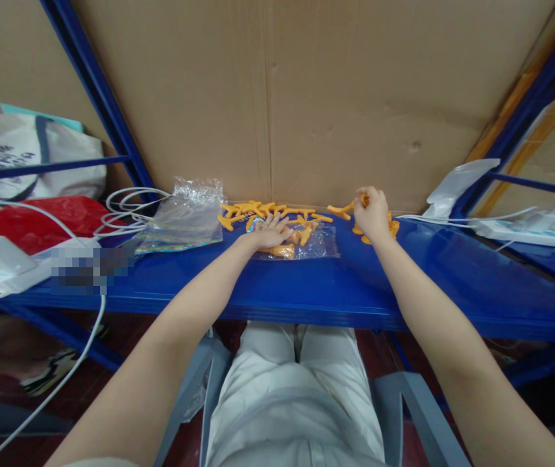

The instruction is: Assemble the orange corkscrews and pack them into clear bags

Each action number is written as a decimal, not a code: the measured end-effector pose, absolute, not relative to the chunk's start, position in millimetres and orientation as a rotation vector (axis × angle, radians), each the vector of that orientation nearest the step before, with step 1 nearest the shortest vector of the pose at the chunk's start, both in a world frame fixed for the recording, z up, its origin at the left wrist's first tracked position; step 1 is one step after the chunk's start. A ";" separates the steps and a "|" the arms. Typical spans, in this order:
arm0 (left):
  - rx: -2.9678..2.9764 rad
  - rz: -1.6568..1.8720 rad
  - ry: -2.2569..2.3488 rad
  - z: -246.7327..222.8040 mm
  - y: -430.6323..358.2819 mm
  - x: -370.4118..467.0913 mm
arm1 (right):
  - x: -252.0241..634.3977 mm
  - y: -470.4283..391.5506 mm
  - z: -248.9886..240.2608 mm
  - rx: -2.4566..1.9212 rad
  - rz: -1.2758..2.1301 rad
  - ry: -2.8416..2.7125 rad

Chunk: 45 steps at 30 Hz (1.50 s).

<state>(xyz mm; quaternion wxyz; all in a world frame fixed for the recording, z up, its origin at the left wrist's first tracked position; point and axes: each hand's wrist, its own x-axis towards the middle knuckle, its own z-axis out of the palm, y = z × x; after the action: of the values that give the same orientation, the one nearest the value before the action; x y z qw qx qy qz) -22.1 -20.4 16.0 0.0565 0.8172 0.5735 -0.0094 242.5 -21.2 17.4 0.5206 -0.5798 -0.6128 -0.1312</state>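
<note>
My left hand (271,232) lies with its fingers spread over a clear plastic bag (323,243) that has orange pieces in it. Behind that hand, several loose orange plastic pieces (258,207) with thin, branched shapes are spread along the cardboard. My right hand (372,213) is closed, with an orange plastic piece (365,200) showing between its fingers. Beneath and beside it sits a small heap of orange pieces (394,228), partly covered by the hand. One more orange piece (340,212) lies just left of my right hand.
A blue metal shelf (306,292) carries everything, backed by a cardboard wall (277,97). To the left are clear packaging bags (189,217), coiled white cables (124,211), a red bag (58,220) and a power strip (38,263). Another power strip (530,232) lies right.
</note>
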 end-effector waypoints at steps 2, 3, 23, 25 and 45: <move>2.474 -0.036 1.739 16.4 -21.1 -21.9 | 243.1 -23.2 21.3 -1.382 -0.321 -1.460; 2.474 -0.036 1.736 16.3 -20.9 -22.0 | 242.7 -24.5 22.6 -1.392 -0.317 -1.466; 2.488 0.023 1.702 10.7 -12.1 -24.0 | 222.4 -38.4 17.1 -1.759 0.037 -1.609; 2.486 0.027 1.707 11.6 -13.5 -23.8 | 218.9 -38.5 16.9 -1.744 0.078 -1.618; 2.512 0.037 1.704 6.9 -9.7 -25.0 | 212.4 -60.0 32.9 -1.567 -0.212 -2.147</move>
<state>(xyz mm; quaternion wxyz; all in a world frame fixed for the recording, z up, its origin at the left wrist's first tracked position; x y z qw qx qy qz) -25.0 -9.7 6.9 0.0528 0.8263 0.5606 0.0122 212.4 -60.0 32.9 0.2353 -0.5712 -0.7826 -0.0772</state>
